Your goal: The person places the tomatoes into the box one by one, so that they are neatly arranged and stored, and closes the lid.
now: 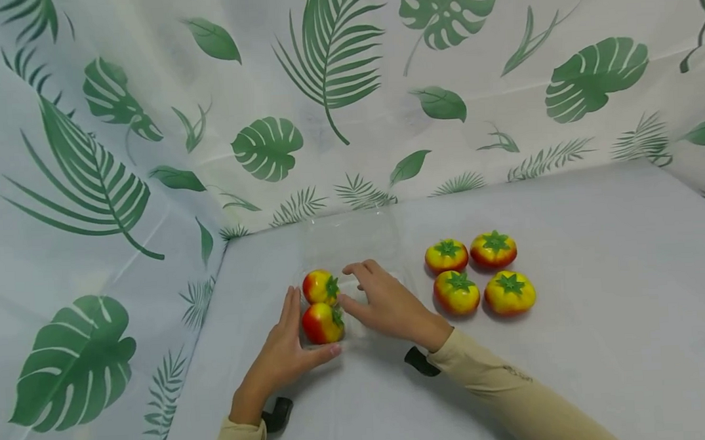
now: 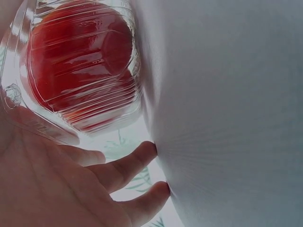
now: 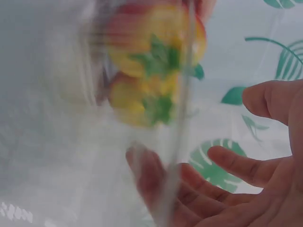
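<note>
Two red-and-yellow persimmons (image 1: pixel 321 287) with green star-shaped tops lie tipped sideways in the left part of a clear plastic clamshell box (image 1: pixel 357 331). My left hand (image 1: pixel 284 354) lies along the box's left side, fingers extended and thumb spread across its near side. In the left wrist view, red fruit (image 2: pixel 80 52) shows through the ribbed plastic wall, and two fingertips (image 2: pixel 149 149) touch the white surface. My right hand (image 1: pixel 386 304) is over the right part of the box, fingers loosely bent and holding nothing. The right wrist view shows its fingers apart beside the blurred box wall.
Several more persimmons (image 1: pixel 456 293) stand upright in a cluster on the white table (image 1: pixel 598 301), right of the box. The box's clear lid (image 1: pixel 353 236) lies open toward the back. Leaf-printed white sheets (image 1: pixel 372 140) hang behind and at the left.
</note>
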{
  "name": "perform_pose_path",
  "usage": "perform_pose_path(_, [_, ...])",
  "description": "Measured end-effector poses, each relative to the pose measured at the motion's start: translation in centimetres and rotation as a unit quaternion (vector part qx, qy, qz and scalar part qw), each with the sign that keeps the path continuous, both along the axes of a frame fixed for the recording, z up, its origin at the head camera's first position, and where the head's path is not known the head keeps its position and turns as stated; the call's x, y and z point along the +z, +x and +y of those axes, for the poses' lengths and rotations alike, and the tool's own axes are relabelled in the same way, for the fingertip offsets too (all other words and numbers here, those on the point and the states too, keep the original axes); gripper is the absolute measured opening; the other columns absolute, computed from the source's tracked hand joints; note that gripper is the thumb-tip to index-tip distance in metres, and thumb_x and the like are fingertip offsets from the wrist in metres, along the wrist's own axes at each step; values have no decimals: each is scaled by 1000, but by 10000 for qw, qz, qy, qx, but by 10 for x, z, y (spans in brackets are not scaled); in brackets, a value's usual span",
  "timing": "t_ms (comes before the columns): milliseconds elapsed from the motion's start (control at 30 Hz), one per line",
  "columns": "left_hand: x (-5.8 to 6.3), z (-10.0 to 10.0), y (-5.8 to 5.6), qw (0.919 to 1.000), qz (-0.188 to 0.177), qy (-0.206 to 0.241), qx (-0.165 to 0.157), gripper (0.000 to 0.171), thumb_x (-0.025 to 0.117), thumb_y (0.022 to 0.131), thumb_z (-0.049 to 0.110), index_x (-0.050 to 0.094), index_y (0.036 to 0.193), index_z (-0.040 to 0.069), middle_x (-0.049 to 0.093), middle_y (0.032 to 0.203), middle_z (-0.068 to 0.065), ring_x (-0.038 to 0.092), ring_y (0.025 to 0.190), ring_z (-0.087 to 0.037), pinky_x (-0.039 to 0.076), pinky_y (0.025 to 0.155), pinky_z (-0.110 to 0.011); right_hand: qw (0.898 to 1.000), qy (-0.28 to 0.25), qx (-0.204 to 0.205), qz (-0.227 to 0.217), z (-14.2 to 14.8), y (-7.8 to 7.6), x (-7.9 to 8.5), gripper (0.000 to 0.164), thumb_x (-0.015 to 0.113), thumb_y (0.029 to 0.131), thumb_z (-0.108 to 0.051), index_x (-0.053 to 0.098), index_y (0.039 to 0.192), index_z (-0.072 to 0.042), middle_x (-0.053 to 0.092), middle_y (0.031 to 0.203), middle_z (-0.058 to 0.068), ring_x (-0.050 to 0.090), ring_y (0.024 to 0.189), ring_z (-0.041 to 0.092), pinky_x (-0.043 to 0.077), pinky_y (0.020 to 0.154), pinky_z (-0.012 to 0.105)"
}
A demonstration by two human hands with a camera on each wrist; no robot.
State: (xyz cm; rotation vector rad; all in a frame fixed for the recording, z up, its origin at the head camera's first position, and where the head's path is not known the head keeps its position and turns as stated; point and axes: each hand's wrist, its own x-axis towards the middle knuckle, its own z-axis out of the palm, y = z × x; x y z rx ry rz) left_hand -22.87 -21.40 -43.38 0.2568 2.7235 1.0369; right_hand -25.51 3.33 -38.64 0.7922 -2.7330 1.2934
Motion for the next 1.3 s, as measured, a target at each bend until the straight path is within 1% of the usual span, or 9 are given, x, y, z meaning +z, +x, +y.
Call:
perform_pose_path(100, [-3, 1, 2, 10000, -53, -18, 69, 132, 82, 85, 64, -2, 174, 15, -8, 179, -11, 22, 157, -52, 25, 116, -77, 9999, -94, 43, -54, 10, -3, 7, 49, 68, 106, -27, 56, 146, -1, 56, 142, 22, 67, 118, 39, 61, 95, 47])
perform_pose_path(233, [-1, 1, 1, 9998, -142, -76, 73, 133, 82, 85, 64, -3, 174, 15, -9, 179, -10, 19, 158, -52, 23, 116, -78, 9997, -141, -159, -135, 31, -5, 22, 52, 67, 106, -31, 54, 148, -3, 53, 146, 19, 65, 123, 37, 61, 94, 47])
perform_pose_path(433, [5, -3, -6, 9996, -251, -10, -112, 133, 83, 86, 62, -7, 173, 14, -10, 179, -9, 9, 162, -43, 17, 123, -69, 9988, -178, -454, -17, 74, -9, 36, 52, 66, 107, -29, 54, 149, -1, 51, 149, 21, 61, 127, 36, 57, 99, 54])
perform_pose_path(567, [6, -6, -8, 9989, -436, 151, -77, 133, 84, 87, 60, -9, 173, 17, -10, 179, -9, 6, 163, -39, 13, 125, -65, 9986, -114, -511, 106, 106, -13, 47, 52, 66, 107, -26, 52, 149, 2, 49, 149, 23, 58, 131, 40, 53, 104, 59])
perform_pose_path(733, [3, -6, -6, 9975, -624, 310, 60, 131, 84, 88, 56, -8, 173, 19, 1, 179, -14, 11, 162, -43, 15, 124, -68, 9986, 179, -504, 40, 148, -19, 55, 55, 66, 108, -29, 49, 152, -1, 45, 152, 21, 52, 134, 41, 49, 106, 63])
perform_pose_path(833, [2, -5, -5, 9969, -684, 376, 87, 131, 85, 88, 55, -8, 173, 19, 9, 178, -18, 16, 160, -46, 16, 123, -70, 9970, 483, -599, 13, 174, -24, 55, 54, 66, 108, -30, 50, 153, -3, 45, 154, 22, 52, 131, 43, 48, 105, 67])
perform_pose_path(1000, [3, -7, -5, 9960, -786, 402, 110, 132, 85, 87, 54, -9, 173, 19, 11, 177, -20, 16, 160, -47, 16, 123, -70, 9948, 869, -534, -35, 208, -34, 45, 51, 69, 107, -28, 55, 150, -5, 46, 154, 23, 52, 129, 45, 49, 102, 70])
perform_pose_path(1133, [3, -8, -6, 9966, -704, 414, 128, 131, 85, 87, 55, -7, 173, 19, 10, 178, -18, 16, 160, -46, 16, 123, -71, 9943, 977, -401, -123, 224, -41, 33, 49, 70, 106, -27, 58, 149, -6, 51, 152, 22, 52, 132, 44, 50, 100, 69])
perform_pose_path(1300, [-2, -8, -6, 9963, -662, 538, 88, 131, 86, 88, 51, -8, 173, 17, 2, 179, -16, 11, 161, -44, 13, 124, -69, 9934, 1057, -247, -357, 233, -51, 18, 46, 71, 106, -26, 62, 146, -5, 53, 152, 22, 49, 138, 44, 50, 102, 68])
